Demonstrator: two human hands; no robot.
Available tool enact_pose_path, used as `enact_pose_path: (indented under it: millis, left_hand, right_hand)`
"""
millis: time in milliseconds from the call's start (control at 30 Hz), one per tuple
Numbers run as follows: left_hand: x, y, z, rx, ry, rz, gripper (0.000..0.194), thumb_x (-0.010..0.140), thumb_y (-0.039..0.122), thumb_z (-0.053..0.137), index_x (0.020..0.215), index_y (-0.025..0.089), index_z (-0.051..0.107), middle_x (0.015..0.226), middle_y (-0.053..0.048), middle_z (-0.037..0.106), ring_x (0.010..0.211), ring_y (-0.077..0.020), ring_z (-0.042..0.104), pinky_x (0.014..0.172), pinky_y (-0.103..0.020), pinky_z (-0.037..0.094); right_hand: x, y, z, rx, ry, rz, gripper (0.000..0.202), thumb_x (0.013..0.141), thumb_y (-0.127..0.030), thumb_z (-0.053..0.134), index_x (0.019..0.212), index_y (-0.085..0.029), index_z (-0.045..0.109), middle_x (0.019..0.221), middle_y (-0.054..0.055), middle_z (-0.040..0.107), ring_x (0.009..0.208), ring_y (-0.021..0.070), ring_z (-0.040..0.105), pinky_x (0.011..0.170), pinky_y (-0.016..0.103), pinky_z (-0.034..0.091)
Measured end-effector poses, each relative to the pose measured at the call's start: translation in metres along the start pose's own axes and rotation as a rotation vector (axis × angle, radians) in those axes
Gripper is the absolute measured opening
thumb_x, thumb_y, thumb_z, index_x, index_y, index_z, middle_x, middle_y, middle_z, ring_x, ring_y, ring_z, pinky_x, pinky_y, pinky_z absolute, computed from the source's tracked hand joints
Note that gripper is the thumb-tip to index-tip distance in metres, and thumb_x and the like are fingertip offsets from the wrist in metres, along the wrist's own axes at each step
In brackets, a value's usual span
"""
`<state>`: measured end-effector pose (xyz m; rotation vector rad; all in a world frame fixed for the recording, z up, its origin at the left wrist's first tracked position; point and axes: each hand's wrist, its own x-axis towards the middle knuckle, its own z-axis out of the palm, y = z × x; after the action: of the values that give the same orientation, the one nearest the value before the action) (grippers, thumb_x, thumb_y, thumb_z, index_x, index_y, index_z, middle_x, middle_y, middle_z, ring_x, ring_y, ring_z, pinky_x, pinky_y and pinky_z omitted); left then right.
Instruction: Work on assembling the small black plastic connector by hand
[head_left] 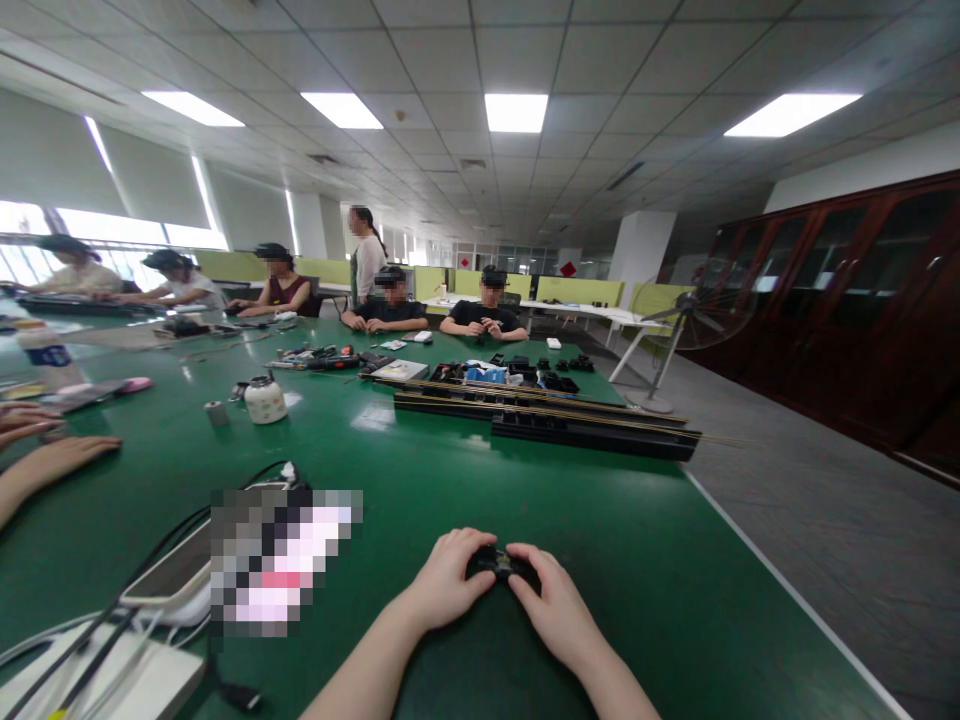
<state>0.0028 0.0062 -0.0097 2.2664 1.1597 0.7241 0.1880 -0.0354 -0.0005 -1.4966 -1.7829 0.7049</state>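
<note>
Bare forearms [382, 642] are extending from the bottom edge, nearest my head camera. Working from afar, I am seeing the left hand [451, 580] and right hand [553, 603] facing each other, thumbs and fingers clamping a small black part [501, 566] between them. It is sitting low and just right of centre, over the green table [420, 485]; I cannot tell whether it is touching the surface. To the left, a white-edged device [176, 572] is lying among cables. Beyond the hands, long black rails [600, 440] are stretching sideways, and a white jar [265, 402] is standing farther left.
</note>
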Motion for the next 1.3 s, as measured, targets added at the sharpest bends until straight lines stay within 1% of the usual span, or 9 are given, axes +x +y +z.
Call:
enact_pose_path:
  millis: [133,333,533,733,900,1067,1300]
  left_hand:
    - [-0.0001,-0.0003,0.0009,0.006,-0.001,0.000,0.043,0.073,0.022,0.063,0.115,0.021,0.055,0.113,-0.006,0.059,0.106,-0.0233,0.050,0.095,-0.036,0.037]
    - [0.0012,-0.0031,0.0033,0.013,-0.003,0.002,0.038,0.078,0.024,0.060,0.116,0.022,0.055,0.112,-0.005,0.060,0.105,-0.0230,0.051,0.094,-0.036,0.038]
    - [0.0010,-0.0011,0.0018,0.020,-0.006,0.000,0.033,0.079,0.024,0.060,0.112,0.023,0.058,0.109,-0.004,0.062,0.102,-0.0224,0.052,0.092,-0.035,0.039]
    - [-0.0001,-0.0020,0.0008,0.001,0.007,0.006,0.039,0.079,0.027,0.060,0.117,0.022,0.056,0.114,-0.005,0.061,0.106,-0.0227,0.051,0.095,-0.035,0.037]
    - [-0.0007,-0.0007,-0.0012,0.004,-0.015,-0.001,0.035,0.081,0.025,0.057,0.115,0.023,0.056,0.113,-0.003,0.062,0.107,-0.0220,0.051,0.095,-0.035,0.037]
    - [-0.0005,0.0011,-0.0023,-0.002,-0.009,-0.007,0.032,0.082,0.024,0.054,0.114,0.023,0.057,0.111,-0.003,0.063,0.107,-0.0218,0.051,0.095,-0.035,0.037]
    - [-0.0013,0.0036,-0.0042,-0.003,-0.024,-0.019,0.032,0.081,0.022,0.053,0.113,0.025,0.057,0.111,-0.003,0.062,0.107,-0.0220,0.050,0.096,-0.036,0.036]
  right_hand:
    - [-0.0002,-0.0003,-0.0005,-0.004,-0.006,0.005,0.031,0.077,-0.024,0.051,0.107,-0.022,0.060,0.110,0.006,0.063,0.106,0.0208,0.056,0.095,0.035,0.040]
    - [-0.0004,-0.0004,-0.0005,-0.005,-0.005,0.009,0.030,0.078,-0.026,0.050,0.107,-0.022,0.060,0.110,0.007,0.063,0.105,0.0210,0.056,0.095,0.035,0.040]
    - [0.0000,-0.0013,0.0002,0.020,-0.001,0.015,0.031,0.077,-0.027,0.051,0.107,-0.021,0.060,0.107,0.007,0.064,0.103,0.0215,0.057,0.094,0.035,0.042]
    - [0.0008,0.0014,0.0015,0.023,0.011,0.008,0.031,0.076,-0.028,0.051,0.105,-0.021,0.061,0.107,0.008,0.064,0.103,0.0226,0.057,0.095,0.036,0.042]
    - [0.0015,0.0042,0.0026,0.022,0.008,0.010,0.031,0.076,-0.027,0.051,0.105,-0.021,0.061,0.107,0.007,0.064,0.104,0.0226,0.057,0.095,0.036,0.041]
    - [0.0019,0.0059,0.0038,0.046,0.019,0.009,0.030,0.075,-0.028,0.053,0.103,-0.023,0.063,0.105,0.007,0.065,0.102,0.0223,0.058,0.094,0.036,0.042]
    - [0.0015,0.0030,0.0023,0.056,0.013,0.005,0.030,0.075,-0.029,0.053,0.102,-0.022,0.063,0.104,0.007,0.065,0.101,0.0229,0.058,0.093,0.037,0.042]
